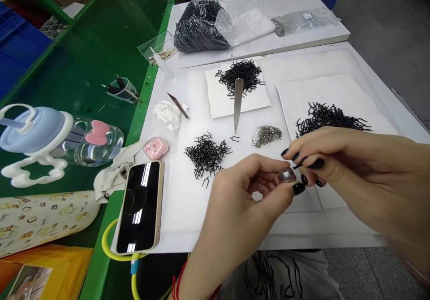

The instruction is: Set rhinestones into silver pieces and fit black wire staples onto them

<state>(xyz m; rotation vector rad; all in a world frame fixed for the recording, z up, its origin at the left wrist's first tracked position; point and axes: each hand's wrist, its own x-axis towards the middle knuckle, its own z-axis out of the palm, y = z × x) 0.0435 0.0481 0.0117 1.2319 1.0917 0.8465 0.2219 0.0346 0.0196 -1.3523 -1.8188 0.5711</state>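
My left hand (248, 192) is closed, thumb and index finger pinching a small glossy, see-through piece (286, 175). Close beside it, my right hand (339, 156) pinches a thin black piece (300, 163); the fingers hide most of it. The tip of that piece points toward the glossy one, and I cannot tell if they touch. Behind my right hand lies a heap of black forked pieces (331, 118). Left of my left hand is another such heap (206, 154), with a single forked piece (234, 138) apart from it. A patch of tiny metallic bits (267, 136) lies between.
Farther back, a metal blade-like strip (238, 102) rests against a third heap (241, 76) on white card. A clear bag of black pieces (201, 26) stands behind. On the left are a phone (139, 208), crumpled tissue (167, 114), a pink case (156, 148) and a bottle (90, 141).
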